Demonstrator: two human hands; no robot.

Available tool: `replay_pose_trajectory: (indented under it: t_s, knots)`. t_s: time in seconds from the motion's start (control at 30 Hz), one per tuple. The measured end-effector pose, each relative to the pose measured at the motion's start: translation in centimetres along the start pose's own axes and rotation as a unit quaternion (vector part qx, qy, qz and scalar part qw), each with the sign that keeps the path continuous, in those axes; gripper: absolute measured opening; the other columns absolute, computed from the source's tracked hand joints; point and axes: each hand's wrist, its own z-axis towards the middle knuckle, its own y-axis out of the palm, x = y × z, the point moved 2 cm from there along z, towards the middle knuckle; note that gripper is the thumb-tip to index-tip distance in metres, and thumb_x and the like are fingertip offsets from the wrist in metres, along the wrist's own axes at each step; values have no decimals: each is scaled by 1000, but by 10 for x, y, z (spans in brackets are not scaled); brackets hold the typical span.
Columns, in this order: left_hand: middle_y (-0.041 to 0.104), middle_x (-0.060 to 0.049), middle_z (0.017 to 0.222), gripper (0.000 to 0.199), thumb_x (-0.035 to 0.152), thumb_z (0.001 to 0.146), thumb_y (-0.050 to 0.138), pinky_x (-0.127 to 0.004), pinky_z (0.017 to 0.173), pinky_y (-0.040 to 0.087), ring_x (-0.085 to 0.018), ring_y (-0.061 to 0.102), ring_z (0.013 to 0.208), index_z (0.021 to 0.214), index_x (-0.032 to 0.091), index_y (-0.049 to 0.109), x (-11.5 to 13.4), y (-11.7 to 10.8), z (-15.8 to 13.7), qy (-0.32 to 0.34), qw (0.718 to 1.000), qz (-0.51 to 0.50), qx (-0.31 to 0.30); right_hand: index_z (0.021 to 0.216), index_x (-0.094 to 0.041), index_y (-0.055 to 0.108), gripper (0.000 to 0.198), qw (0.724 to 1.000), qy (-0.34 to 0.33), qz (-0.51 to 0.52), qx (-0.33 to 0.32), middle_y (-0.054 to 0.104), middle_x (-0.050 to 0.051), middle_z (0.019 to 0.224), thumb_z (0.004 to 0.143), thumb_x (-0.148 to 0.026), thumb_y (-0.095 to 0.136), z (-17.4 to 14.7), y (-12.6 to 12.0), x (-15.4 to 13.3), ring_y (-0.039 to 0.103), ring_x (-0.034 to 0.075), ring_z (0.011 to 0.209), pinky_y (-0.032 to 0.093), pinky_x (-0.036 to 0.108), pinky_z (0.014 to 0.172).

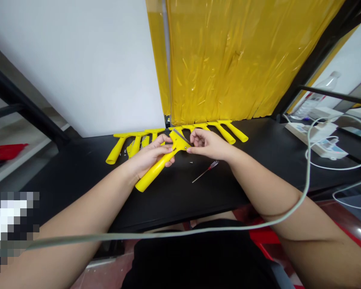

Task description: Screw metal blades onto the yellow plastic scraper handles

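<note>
A yellow scraper [153, 170] with a flared head and a dark strip along its edge is held tilted above the black table. My left hand [152, 156] is closed around its neck, thumb on top. At the right end of the head, my right hand [206, 144] has its fingers curled, thumb against the corner near a small screw. Whether a small part sits between those fingers is hidden. Below the right hand lies a screwdriver [213, 165] with a red handle and thin shaft. One tiny screw [191, 162] rests on the table between scraper and screwdriver.
Several more yellow scrapers [116, 150] line the back of the black table [168, 204], with small screws near the left ones. A white cable [308, 168] loops across in front of me. White boxes [319, 136] and a plastic bottle [315, 96] stand at right.
</note>
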Motion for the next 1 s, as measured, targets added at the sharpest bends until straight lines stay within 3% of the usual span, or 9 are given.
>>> replay_pose_trajectory:
  t_s: [0.1,0.2,0.3,0.43,0.53,0.67,0.77,1.0]
  knots:
    - [63,0,80,39,16,79,78,-22,51,48,-17,67,61,103,24,47,-2,-5,4,-9,1000,-5,20,89,-20,61,31,989,52,-70,-121,51,-5,71,78,-38,83,-12,-23,-5,47,12,64,36,27,59]
    - [65,-2,85,42,14,76,77,-21,49,47,-17,68,61,104,24,47,-1,-9,7,-19,999,-20,45,94,-21,71,32,938,122,-181,-271,53,-5,70,73,-39,87,-21,-37,-2,48,13,63,34,27,58]
    - [65,-4,86,44,12,74,77,-22,49,47,-18,68,61,104,23,47,2,-12,7,-17,997,-29,69,93,-23,75,25,901,139,-270,-310,54,-4,73,73,-33,87,-22,-36,0,50,13,64,34,28,58]
    - [65,-4,88,44,11,74,76,-23,49,48,-18,68,61,104,23,46,6,-12,5,-3,996,-28,90,89,-22,77,14,900,121,-287,-306,59,-2,78,80,-33,81,-20,-30,-2,53,13,67,37,28,61]
    - [63,-2,88,44,13,74,77,-22,49,49,-17,68,62,105,23,47,7,-14,6,20,993,-19,111,91,-20,73,16,934,95,-206,-277,65,1,82,87,-35,75,-21,-32,-4,58,14,72,44,27,63]
    - [61,0,89,44,16,74,79,-23,49,50,-16,68,62,105,23,49,3,-20,10,51,989,9,140,100,-19,62,13,977,139,-111,-119,74,7,94,98,-32,64,-17,-33,-1,70,17,76,53,25,58]
    - [61,0,91,44,19,75,80,-23,51,52,-15,68,63,105,24,49,1,-22,11,62,987,29,145,96,-19,60,10,978,154,-130,-52,75,7,92,100,-28,62,-12,-23,2,71,16,70,55,24,51]
    - [58,1,91,42,20,76,80,-22,52,53,-14,68,64,103,24,49,0,-21,12,77,988,38,131,90,-19,62,11,982,138,-127,-37,73,4,80,99,-23,66,-7,-8,3,69,14,61,57,24,49]
